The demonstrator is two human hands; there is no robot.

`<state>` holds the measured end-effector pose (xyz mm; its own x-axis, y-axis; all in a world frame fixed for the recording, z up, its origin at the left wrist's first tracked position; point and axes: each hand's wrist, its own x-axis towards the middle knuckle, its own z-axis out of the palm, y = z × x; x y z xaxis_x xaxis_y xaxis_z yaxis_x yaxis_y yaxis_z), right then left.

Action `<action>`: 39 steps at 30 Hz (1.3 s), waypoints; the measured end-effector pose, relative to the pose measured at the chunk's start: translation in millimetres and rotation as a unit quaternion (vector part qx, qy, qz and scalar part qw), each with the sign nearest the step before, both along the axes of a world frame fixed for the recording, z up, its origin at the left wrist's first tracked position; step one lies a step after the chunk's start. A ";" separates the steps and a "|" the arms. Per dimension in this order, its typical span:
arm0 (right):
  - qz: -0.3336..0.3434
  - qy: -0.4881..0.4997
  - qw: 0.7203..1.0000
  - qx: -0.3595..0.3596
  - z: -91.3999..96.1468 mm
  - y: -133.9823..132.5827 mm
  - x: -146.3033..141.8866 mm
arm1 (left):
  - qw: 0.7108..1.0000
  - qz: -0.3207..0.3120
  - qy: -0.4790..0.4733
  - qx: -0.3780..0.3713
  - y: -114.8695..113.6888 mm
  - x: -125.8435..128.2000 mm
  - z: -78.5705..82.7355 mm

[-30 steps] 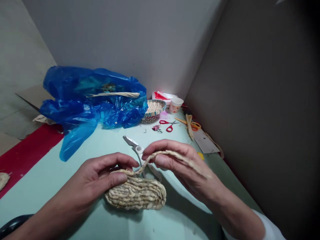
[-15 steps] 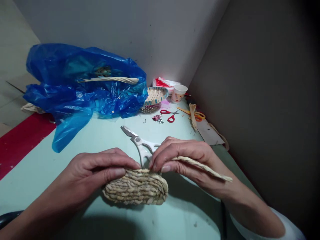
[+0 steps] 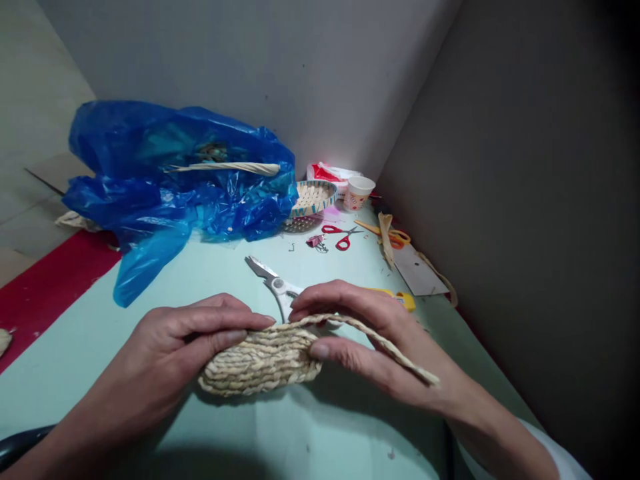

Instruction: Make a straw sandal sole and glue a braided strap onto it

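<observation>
The braided coil lies between both hands (thumbs against it).

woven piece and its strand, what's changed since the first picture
The strand has come down from its raised arch, closer to the top edge of the woven piece. The right hand has shifted its thumb off the strand onto the piece's right end. The left hand still pinches the upper left edge. The white scissors and blue bag lie as before.
</observation>
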<state>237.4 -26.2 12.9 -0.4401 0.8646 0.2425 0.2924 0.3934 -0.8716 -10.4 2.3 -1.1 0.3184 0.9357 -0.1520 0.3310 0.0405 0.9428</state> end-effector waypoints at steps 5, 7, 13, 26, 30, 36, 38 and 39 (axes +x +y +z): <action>0.025 -0.011 1.000 0.015 -8.3 -1.0 -2.2 | 0.999 0.022 -0.034 0.008 -2.7 0.5 1.6; 0.023 -0.012 0.999 0.029 -11.3 -1.4 -3.6 | 0.999 0.019 -0.044 0.012 -3.2 2.7 3.3; 0.007 -0.022 0.999 0.045 -14.5 -4.8 -6.4 | 0.999 0.015 -0.047 0.000 -0.2 5.5 5.1; -0.024 -0.037 0.998 0.054 -8.9 -4.5 -5.0 | 0.999 0.000 -0.030 0.039 -5.0 7.3 1.4; -0.023 -0.044 0.998 0.030 -8.3 -4.4 -5.5 | 0.998 -0.047 -0.004 0.040 -1.3 3.3 -2.7; 0.001 -0.033 0.999 0.041 -10.4 -3.6 -3.4 | 0.997 -0.044 -0.057 -0.022 -0.9 3.8 -5.4; 0.029 -0.011 0.999 0.029 -11.5 -2.0 -2.1 | 0.994 -0.041 -0.082 -0.065 -2.3 5.8 -5.4; 0.043 -0.002 0.999 0.022 -12.0 -1.3 -1.7 | 0.991 -0.043 -0.091 -0.085 -3.2 6.8 -5.3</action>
<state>235.7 -27.5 0.9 -0.5128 0.8126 0.2770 0.2598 0.4544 -0.8520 -3.5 -0.9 -6.4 0.4318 0.8702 -0.2374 0.1653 0.1824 0.9692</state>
